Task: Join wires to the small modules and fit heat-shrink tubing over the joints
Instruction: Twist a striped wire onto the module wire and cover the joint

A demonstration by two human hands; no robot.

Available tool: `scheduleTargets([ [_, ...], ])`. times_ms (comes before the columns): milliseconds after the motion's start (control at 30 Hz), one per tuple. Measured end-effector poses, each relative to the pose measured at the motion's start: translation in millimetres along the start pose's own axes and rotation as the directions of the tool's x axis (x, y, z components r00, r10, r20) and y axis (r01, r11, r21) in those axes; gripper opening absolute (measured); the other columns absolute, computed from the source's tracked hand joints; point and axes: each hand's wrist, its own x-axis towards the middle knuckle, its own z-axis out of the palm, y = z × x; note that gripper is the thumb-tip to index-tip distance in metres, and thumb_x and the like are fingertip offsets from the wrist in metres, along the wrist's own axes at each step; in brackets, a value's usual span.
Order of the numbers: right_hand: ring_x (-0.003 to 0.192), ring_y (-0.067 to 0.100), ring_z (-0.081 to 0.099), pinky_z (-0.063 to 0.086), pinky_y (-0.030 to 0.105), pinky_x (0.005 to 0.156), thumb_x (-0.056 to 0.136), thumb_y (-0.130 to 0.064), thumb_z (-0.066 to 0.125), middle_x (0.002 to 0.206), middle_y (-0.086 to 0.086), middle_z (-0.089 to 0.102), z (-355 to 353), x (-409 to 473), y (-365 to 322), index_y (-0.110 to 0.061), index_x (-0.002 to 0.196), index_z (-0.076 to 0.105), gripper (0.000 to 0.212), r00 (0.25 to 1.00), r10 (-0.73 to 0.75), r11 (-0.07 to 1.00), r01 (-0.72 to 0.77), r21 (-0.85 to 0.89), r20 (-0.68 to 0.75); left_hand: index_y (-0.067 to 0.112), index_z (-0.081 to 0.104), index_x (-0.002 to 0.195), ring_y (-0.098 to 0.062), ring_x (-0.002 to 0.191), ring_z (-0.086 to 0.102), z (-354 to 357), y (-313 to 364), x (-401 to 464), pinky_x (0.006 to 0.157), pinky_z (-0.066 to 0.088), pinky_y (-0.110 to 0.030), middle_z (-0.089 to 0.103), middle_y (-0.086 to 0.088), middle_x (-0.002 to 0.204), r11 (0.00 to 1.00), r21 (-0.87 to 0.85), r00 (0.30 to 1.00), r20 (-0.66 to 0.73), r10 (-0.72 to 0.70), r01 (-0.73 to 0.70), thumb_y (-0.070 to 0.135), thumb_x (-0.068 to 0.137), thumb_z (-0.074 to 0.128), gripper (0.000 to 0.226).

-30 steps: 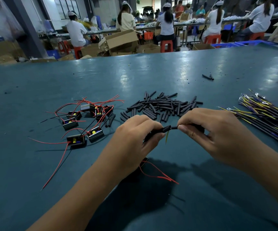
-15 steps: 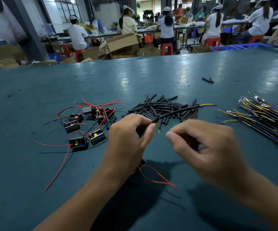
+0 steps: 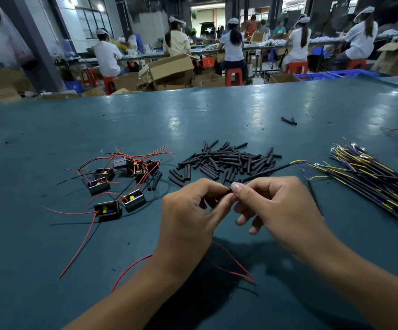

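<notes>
My left hand (image 3: 188, 215) and my right hand (image 3: 274, 208) meet above the teal table (image 3: 50, 270). Both pinch the near end of a black sleeved cable (image 3: 264, 172), which runs up and right to yellow and purple wire ends. Red wires (image 3: 231, 263) trail from under my left hand; whatever they lead to is hidden in the palm. A pile of black heat-shrink tubes (image 3: 226, 163) lies just beyond the hands. Small black modules with red wires (image 3: 119, 184) sit to the left.
A bundle of black cables with yellow and purple wires (image 3: 369, 182) lies at the right. Two stray tubes (image 3: 288, 120) lie farther back. Beyond the table's far edge, people sit at benches among cardboard boxes (image 3: 169, 67).
My right hand let go of the cable about half a second ago, then came back to pinch its near end beside my left fingers. The cable now points up and right.
</notes>
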Motion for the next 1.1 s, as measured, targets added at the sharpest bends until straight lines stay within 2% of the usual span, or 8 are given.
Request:
scheduleTargets([
  [167,0.057,0.024,0.071,0.05,0.025,0.044,0.089,-0.019,0.071,0.067,0.012,0.072,-1,2,0,-0.001,0.074,0.073,0.024,0.998,0.059,0.993,-0.058,0.098,-0.002,0.013,0.078,0.095,-0.012,0.081,0.07,2,-5,-2,0.07,0.055,-0.03,0.074,0.009,0.086,0.997,-0.077,0.998,0.06,-0.021,0.026,0.019,0.086,0.078,0.011],
  [367,0.048,0.023,0.065,0.046,0.024,0.039,0.092,-0.008,0.065,0.058,0.012,0.066,-9,10,6,0.003,0.069,0.067,0.025,0.988,0.143,0.981,-0.135,0.139,-0.05,0.016,0.082,0.096,-0.011,0.101,0.068,-7,-7,9,0.088,0.05,-0.019,0.074,0.003,0.101,0.835,-0.365,0.894,0.341,-0.291,0.411,0.019,0.088,0.066,0.018],
  [500,0.041,0.018,0.056,0.044,0.024,0.037,0.092,-0.003,0.062,0.053,0.012,0.06,-24,26,-3,0.002,0.063,0.063,0.029,0.985,0.146,0.983,-0.134,0.123,-0.094,0.018,0.079,0.082,-0.005,0.08,0.066,-26,-19,23,0.072,0.047,-0.012,0.076,0.002,0.086,0.843,-0.361,0.917,0.157,-0.366,0.398,0.016,0.092,0.064,0.018],
  [633,0.039,0.014,0.056,0.044,0.022,0.036,0.092,-0.007,0.062,0.048,0.003,0.061,-65,67,-36,-0.003,0.064,0.064,0.029,0.984,-0.076,0.995,0.064,-0.075,-0.159,0.022,0.076,0.076,-0.038,0.072,0.057,-22,-38,21,0.062,0.042,-0.029,0.072,-0.003,0.078,0.872,-0.154,0.886,0.102,-0.453,0.464,0.015,0.096,0.063,0.025],
  [733,0.04,0.013,0.057,0.046,0.022,0.037,0.092,-0.011,0.063,0.053,0.002,0.063,-109,118,-57,-0.005,0.068,0.065,0.025,0.956,-0.223,0.949,0.168,-0.265,-0.19,0.025,0.075,0.074,-0.04,0.073,0.057,-17,-43,19,0.059,0.044,-0.033,0.072,-0.001,0.079,0.885,-0.096,0.889,0.087,-0.449,0.456,0.019,0.096,0.064,0.025],
  [800,0.04,0.011,0.056,0.046,0.023,0.039,0.092,-0.012,0.061,0.06,0.009,0.062,-137,158,-57,-0.006,0.068,0.064,0.025,0.949,-0.203,0.942,0.122,-0.314,-0.241,0.026,0.074,0.073,-0.033,0.07,0.059,-16,-43,19,0.059,0.045,-0.034,0.071,0.004,0.077,0.897,-0.094,0.901,0.066,-0.428,0.433,0.024,0.094,0.065,0.023],
  [933,0.038,0.009,0.053,0.046,0.022,0.039,0.093,-0.012,0.06,0.065,0.014,0.06,-175,222,-39,-0.004,0.069,0.062,0.026,0.953,-0.109,0.899,-0.027,-0.437,-0.283,0.026,0.071,0.071,0.0,0.056,0.052,-14,-41,20,0.055,0.039,-0.011,0.065,0.018,0.07,0.924,-0.052,0.923,0.08,-0.376,0.38,0.025,0.092,0.065,0.022],
  [1100,0.039,0.012,0.05,0.04,0.018,0.036,0.098,-0.015,0.051,0.065,0.008,0.051,-199,244,11,-0.012,0.074,0.054,0.024,0.91,0.147,0.798,-0.341,-0.497,-0.388,0.022,0.071,0.071,0.001,0.057,0.052,-13,-44,20,0.055,0.037,-0.01,0.064,0.017,0.072,0.941,0.006,0.936,0.099,-0.338,0.339,0.015,0.094,0.065,0.025],
])
